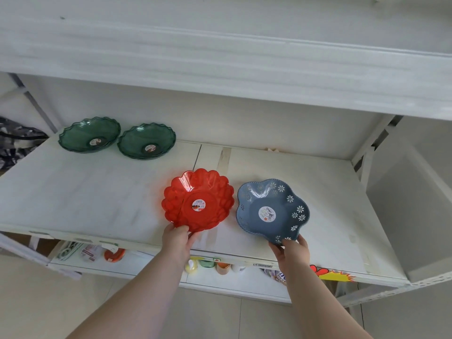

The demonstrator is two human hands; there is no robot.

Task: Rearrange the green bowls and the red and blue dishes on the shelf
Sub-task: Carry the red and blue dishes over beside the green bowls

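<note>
Shelf: we stand before a white shelf (97, 192) with another white board above it and a pale tiled floor below.
Lower shelf: under the front edge we see a few bottles (212, 265), blurred, and a red and yellow starburst sticker (335, 274); its writing is cut off and we cannot read it.
Left hand: our left hand (177, 241) pinches the near rim of the red dish (198, 199), thumb on top, fingers under the edge.
Right hand: our right hand (291, 250) grips the near rim of the blue dish (272, 211) in the same way, thumb over the edge.
Red dish: one, clear red plastic with a scalloped rim, at the front middle of the shelf, its near edge tilted up a little in our grip.
Blue dish: one, flower-shaped with white daisies round the rim, just beside the red dish on its right, not touching it.
Green bowls: two, the left bowl (89, 134) and the right bowl (146, 140), wavy-rimmed, side by side at the back left, rims touching or nearly so, well apart from the dishes.
Labels: four round stickers, one in the middle of each dish and bowl; the print is too small for us to read.
</note>
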